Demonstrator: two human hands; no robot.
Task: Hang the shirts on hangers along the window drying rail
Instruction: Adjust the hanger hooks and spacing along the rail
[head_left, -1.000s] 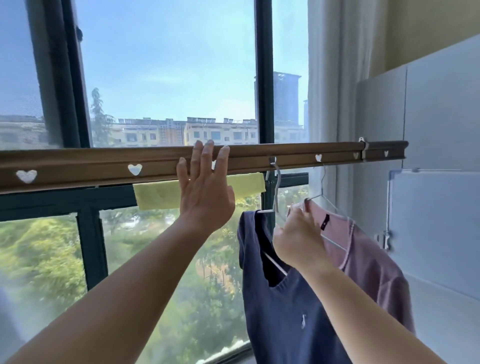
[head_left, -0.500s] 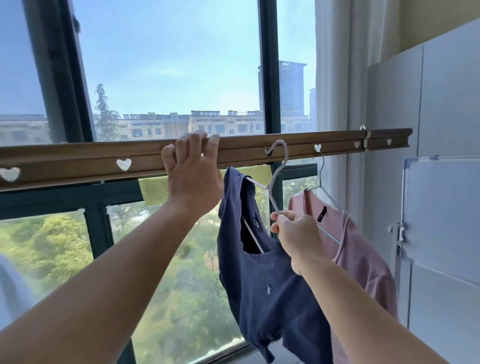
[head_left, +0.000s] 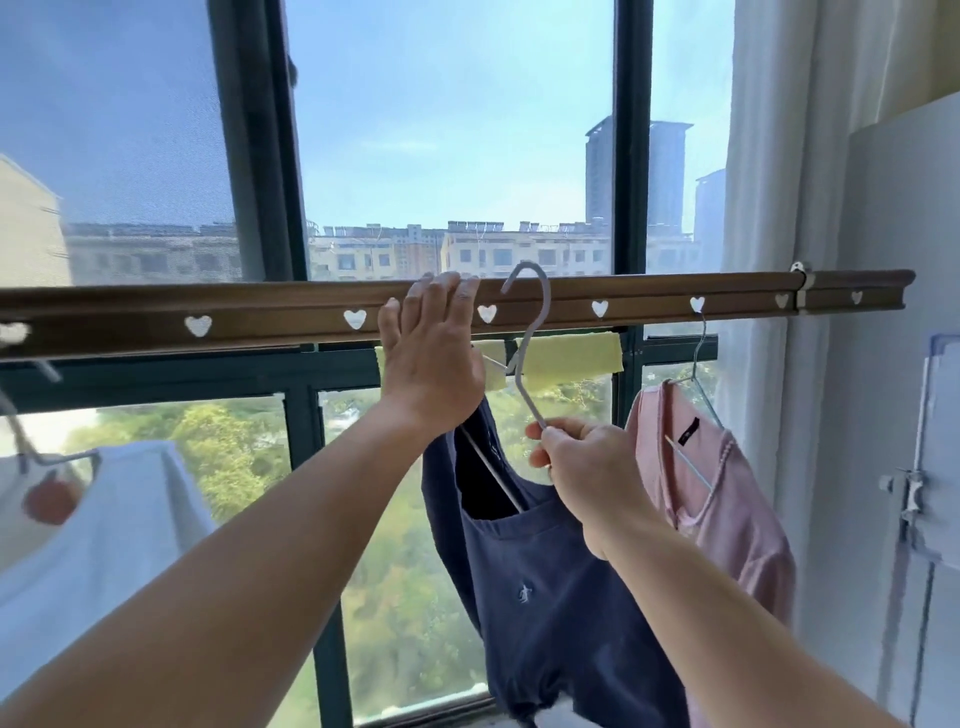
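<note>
A: From the head view, we have the right hand (head_left: 587, 467) pinching the white hanger (head_left: 524, 358) low on its neck, fingers (head_left: 540, 434) curled round the wire, with the navy shirt (head_left: 545, 571) draped on it and hanging below.

B: And our left hand (head_left: 431, 364) is up on the drying rail (head_left: 649, 301), its fingertips hooked over the top edge and the palm flat against the front, gripping nothing else.

A: What matters is the hook. It stands just in front of the rail, its crown a little above the top edge, just to the right of the left hand and between two of the white heart marks (head_left: 599, 307). The neck runs steeply up and slightly left from our right fingers, so the hook lies above them and toward the window.

B: So the right hand does the work; we judge it needs to go forward and then down to seat the hook over the rail.

A: The pink shirt (head_left: 722, 499) already hangs to the right, near but apart. A pale shirt (head_left: 104, 519) hangs blurred at the far left.

B: Against half a second ago, we have lifted the hook from level with the rail face to above its edge, and the navy shirt has swung further under the left wrist.
</note>
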